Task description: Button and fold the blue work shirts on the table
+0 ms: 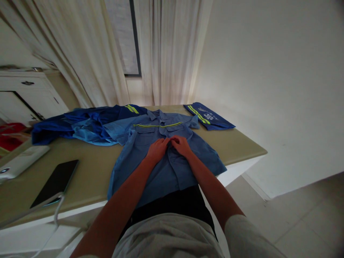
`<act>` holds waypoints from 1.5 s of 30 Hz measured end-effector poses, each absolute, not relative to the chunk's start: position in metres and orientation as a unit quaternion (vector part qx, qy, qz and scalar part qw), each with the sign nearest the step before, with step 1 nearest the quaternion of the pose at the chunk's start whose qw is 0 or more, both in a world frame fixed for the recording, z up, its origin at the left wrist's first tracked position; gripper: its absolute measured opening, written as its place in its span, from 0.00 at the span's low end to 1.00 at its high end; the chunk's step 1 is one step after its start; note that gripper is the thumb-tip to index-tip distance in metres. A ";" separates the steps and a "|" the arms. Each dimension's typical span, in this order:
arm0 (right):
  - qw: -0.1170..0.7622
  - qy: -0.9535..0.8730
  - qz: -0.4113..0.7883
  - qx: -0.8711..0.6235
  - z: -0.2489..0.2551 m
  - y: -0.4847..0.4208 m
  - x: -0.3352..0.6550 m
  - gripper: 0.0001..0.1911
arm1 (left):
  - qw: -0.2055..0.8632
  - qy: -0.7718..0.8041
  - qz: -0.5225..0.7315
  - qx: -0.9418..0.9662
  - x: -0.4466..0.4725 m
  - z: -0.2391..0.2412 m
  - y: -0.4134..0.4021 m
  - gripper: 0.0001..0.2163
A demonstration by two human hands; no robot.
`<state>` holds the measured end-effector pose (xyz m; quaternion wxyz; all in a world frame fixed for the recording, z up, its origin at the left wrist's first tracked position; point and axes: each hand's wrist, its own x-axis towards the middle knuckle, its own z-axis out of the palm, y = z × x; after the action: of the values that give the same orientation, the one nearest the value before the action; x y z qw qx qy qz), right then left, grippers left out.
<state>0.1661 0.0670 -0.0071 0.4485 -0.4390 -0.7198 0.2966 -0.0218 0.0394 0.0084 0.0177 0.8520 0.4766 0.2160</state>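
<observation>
A light blue work shirt point(163, 157) with a yellow reflective stripe lies front-up on the beige table point(236, 143), its hem hanging over the near edge. Both hands meet at the shirt's front placket, just below the chest pockets. My left hand point(157, 148) has its fingers curled and pinched on the placket fabric. Touching it fingertip to fingertip, my right hand point(181, 144) is closed on the same strip of cloth. What the fingertips grip beyond the fabric is too small to see.
A heap of darker blue shirts point(80, 125) lies at the back left. A folded blue garment point(209, 117) sits at the back right. A dark phone point(56, 182) with a white cable and a white device point(21, 160) lie at the left. Curtains hang behind.
</observation>
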 end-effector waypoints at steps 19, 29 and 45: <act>0.408 -0.753 0.285 -0.430 -0.011 0.073 0.168 0.10 | 0.070 0.493 0.283 0.820 -0.023 0.006 0.045 0.12; 0.374 -0.785 0.234 -0.436 -0.009 0.073 0.168 0.07 | 0.183 0.436 0.368 0.800 -0.030 -0.001 0.055 0.12; 0.392 -0.769 0.248 -0.441 -0.011 0.071 0.167 0.07 | 0.084 0.463 0.315 0.824 -0.027 0.006 0.046 0.14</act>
<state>0.1675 0.0711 -0.0109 0.3918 -0.4406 -0.7687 0.2478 -0.0267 0.0465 0.0057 0.0838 0.8245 0.4629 0.3146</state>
